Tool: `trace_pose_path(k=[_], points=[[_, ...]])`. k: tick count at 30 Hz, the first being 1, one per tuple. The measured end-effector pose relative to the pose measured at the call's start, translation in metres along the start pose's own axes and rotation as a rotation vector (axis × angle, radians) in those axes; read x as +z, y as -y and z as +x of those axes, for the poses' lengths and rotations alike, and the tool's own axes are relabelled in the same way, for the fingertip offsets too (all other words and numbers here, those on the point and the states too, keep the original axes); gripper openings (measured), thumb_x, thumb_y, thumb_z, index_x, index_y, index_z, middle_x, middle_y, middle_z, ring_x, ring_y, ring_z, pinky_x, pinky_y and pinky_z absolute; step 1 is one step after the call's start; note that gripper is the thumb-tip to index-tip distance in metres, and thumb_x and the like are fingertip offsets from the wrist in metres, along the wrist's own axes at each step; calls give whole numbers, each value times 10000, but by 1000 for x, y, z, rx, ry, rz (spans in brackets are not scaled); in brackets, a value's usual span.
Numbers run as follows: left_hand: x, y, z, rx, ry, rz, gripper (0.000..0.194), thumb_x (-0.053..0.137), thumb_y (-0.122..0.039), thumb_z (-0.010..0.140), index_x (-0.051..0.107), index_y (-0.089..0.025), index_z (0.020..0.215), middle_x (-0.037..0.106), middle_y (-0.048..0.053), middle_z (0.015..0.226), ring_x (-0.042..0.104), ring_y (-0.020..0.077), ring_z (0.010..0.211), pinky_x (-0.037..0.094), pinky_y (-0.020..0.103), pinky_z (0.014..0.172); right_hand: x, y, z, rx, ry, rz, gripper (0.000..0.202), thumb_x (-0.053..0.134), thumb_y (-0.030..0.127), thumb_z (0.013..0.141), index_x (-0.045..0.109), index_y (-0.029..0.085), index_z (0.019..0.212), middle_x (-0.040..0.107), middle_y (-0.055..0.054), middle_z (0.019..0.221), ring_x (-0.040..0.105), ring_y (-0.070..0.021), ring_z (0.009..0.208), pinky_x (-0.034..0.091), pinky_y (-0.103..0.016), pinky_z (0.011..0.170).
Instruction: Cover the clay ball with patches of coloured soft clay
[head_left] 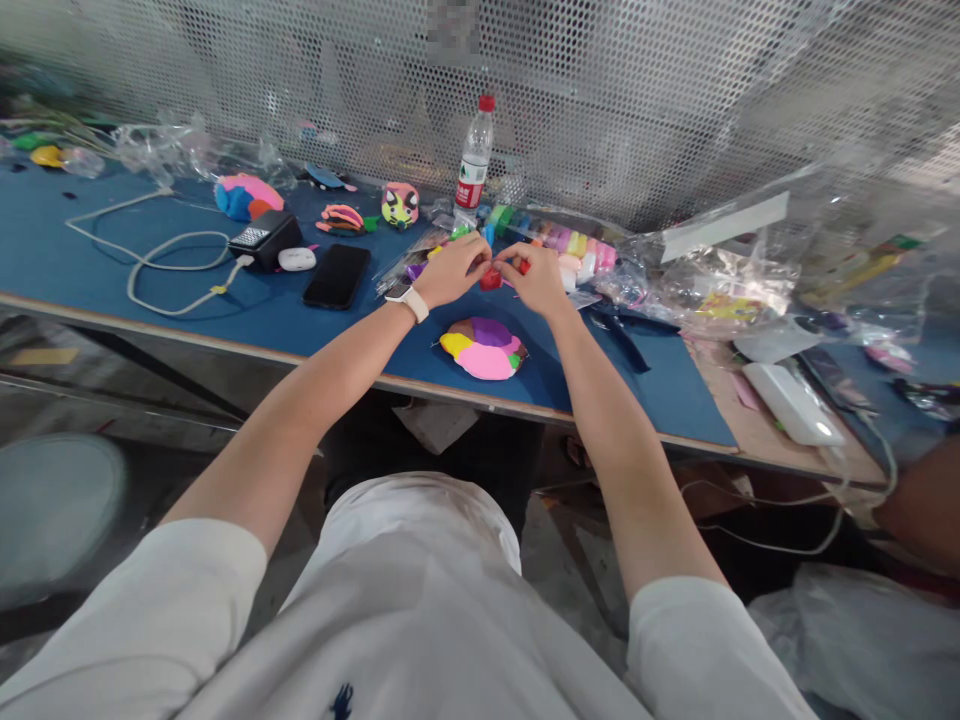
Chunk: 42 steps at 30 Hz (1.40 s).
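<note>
Above the back half of the blue table, my left hand [456, 271] and my right hand [537, 278] meet fingertip to fingertip. Both are closed in a pinch on a small lump of red modelling clay [490, 279]. A bit more red shows between the fingers of my right hand. Nearer to me lies a flat oval piece [487, 362] covered in pink, purple, yellow and brown clay. Just behind my hands are packs of coloured clay [574, 243] in clear plastic.
A water bottle [472, 165] stands at the back by the perforated metal panel. To the left are a black phone [337, 277], a white mouse [297, 260], a black box [265, 238] with a cable, and painted-looking clay figures [400, 205]. Dark scissors-like tools [626, 338] and plastic bags lie right.
</note>
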<state>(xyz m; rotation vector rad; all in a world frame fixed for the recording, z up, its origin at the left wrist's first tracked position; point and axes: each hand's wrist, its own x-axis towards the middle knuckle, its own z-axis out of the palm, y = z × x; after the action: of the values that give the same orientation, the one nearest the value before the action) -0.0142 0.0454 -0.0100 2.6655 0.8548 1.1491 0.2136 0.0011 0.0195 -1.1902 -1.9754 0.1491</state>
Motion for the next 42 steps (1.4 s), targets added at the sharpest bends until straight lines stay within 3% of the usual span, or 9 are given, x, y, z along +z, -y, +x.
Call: trace_pose_path(k=[6,13,22,32,37,40,42], points=[[-3,-2,0,-56,24,10,80,605,-179,1157,658,-215,1110,710,135,1181,680,292,1093,567,494,1034,-2,-8,2,38,4,28,101,784,283,1028,849,214,991,513,48,625,488,-190,628,421,-375,728],[-1,-1,1,-79,71,2,150,529,-193,1156,678,-185,1145,727,202,1274,717,352,1187,569,523,1094,-1,-17,2,58,-7,101,151,824,361,985,861,218,954,527,44,612,464,-180,618,403,-372,700],[-3,-2,1,-73,54,-4,151,549,-244,1164,688,-207,1117,744,175,1220,720,327,1116,584,500,1070,-1,-27,5,13,-31,165,468,818,708,1007,829,244,948,479,42,618,440,-183,605,387,-380,674],[-4,5,1,-88,-22,-24,154,627,-255,1158,687,-227,1019,755,145,1107,734,338,1085,587,519,1038,-3,-24,5,75,-36,148,564,785,815,979,839,254,972,500,28,636,409,-190,639,386,-366,668],[-11,9,9,-189,-68,21,231,682,-301,1165,651,-229,948,740,137,1056,718,328,1056,563,506,1019,3,-33,6,36,-53,182,577,751,797,1018,892,240,1074,600,2,676,509,-202,653,450,-371,678],[-36,-19,18,-210,-188,0,347,649,-460,1217,631,-236,953,730,121,1037,676,284,1039,561,522,1027,11,-25,3,54,-99,226,565,744,766,1043,894,226,1118,762,-44,820,597,-199,642,510,-385,680],[-57,-63,10,-180,-193,-84,439,553,-565,1252,639,-241,968,742,103,1002,644,232,974,579,512,994,15,-15,1,127,-56,243,524,725,711,1085,892,218,1148,834,-71,923,610,-186,580,527,-385,631]])
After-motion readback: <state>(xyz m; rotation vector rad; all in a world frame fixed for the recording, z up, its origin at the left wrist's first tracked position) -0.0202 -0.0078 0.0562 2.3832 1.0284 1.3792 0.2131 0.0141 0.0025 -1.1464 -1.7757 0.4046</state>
